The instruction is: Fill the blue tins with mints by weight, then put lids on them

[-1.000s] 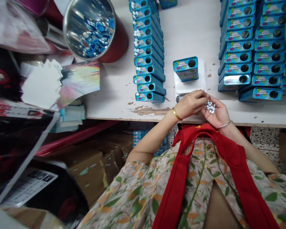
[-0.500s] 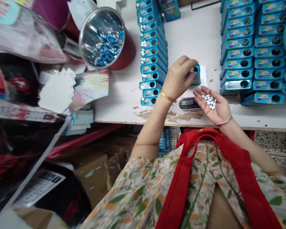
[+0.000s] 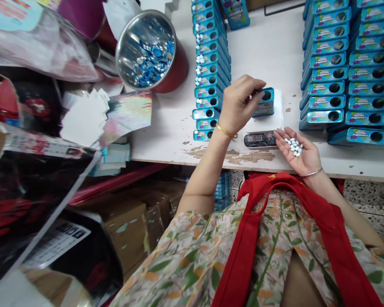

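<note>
My left hand (image 3: pixel 241 102) is over the blue tin (image 3: pixel 265 102) at its left side. Its thumb and forefinger are curled toward each other beside the tin's round opening; whatever they may hold is hidden. The tin stands upright on a white digital scale (image 3: pixel 277 111) with a lit display (image 3: pixel 254 138). Right of the display, my right hand (image 3: pixel 301 154) is palm up and cupped, with several small white candies (image 3: pixel 294 147) resting in it.
A row of blue tins (image 3: pixel 208 91), some with white candies on top, runs along the left. More rows of tins (image 3: pixel 326 88) stand on the right. A metal pot (image 3: pixel 121 49) of blue caps is at the upper left, near white cards (image 3: pixel 83 117).
My left hand went from my right palm to the tin, carrying a white candy seen half a second ago. My right hand opened out and shifted right. The scale display's number has changed.
</note>
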Demonstrator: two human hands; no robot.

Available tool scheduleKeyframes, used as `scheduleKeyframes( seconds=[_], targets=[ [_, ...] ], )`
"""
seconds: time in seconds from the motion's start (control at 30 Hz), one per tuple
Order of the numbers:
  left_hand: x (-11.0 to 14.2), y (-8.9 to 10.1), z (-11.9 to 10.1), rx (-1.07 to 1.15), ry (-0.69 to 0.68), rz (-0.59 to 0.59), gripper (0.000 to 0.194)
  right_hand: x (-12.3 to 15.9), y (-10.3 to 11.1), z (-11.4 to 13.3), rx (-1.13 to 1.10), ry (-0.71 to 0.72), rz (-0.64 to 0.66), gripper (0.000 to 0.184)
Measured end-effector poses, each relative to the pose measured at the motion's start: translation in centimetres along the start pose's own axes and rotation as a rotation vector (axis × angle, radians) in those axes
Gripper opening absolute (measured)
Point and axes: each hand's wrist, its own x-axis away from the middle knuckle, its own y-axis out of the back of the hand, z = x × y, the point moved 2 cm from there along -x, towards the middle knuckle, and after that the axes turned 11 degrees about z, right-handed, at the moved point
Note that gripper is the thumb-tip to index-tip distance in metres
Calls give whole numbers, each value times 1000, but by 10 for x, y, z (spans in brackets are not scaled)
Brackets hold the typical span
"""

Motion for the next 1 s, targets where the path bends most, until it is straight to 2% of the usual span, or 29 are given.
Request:
scheduleKeyframes(
  seconds=[0.1,0.17,0.27,0.33,0.4,0.47,0.53,0.6,0.67,0.8,0.93,1.0],
  targets=[
    [-5,-4,-3,-66,-50,86,39,2,2,0,-2,-3,0,19],
    [-9,4,1,-64,-26,80,37,6,6,1,-11,-6,-12,21],
    [-19,28,25,-66,48,-10,33,18,20,4,-25,-40,-74,22],
    [-31,40,49,-101,87,21,30,26,34,5,-36,-91,-146,22],
    [-47,42,73,-123,132,195,28,34,47,6,-48,-139,-232,23],
    [-63,34,90,-132,180,454,27,41,56,7,-59,-168,-297,25],
    [-76,23,95,-160,208,697,29,46,59,7,-72,-191,-326,25],
    [-85,14,89,-204,210,863,32,49,61,7,-87,-219,-323,24],
    [-90,9,79,-226,184,948,32,52,63,6,-96,-256,-301,24],
    [-93,4,64,-217,140,1015,26,56,74,3,-79,-326,-254,31],
    [-89,-3,67,-185,125,1066,24,58,78,7,-32,-379,-278,38],
    [-86,0,70,-189,109,1034,24,56,73,12,-4,-410,-297,36]
  ],
)
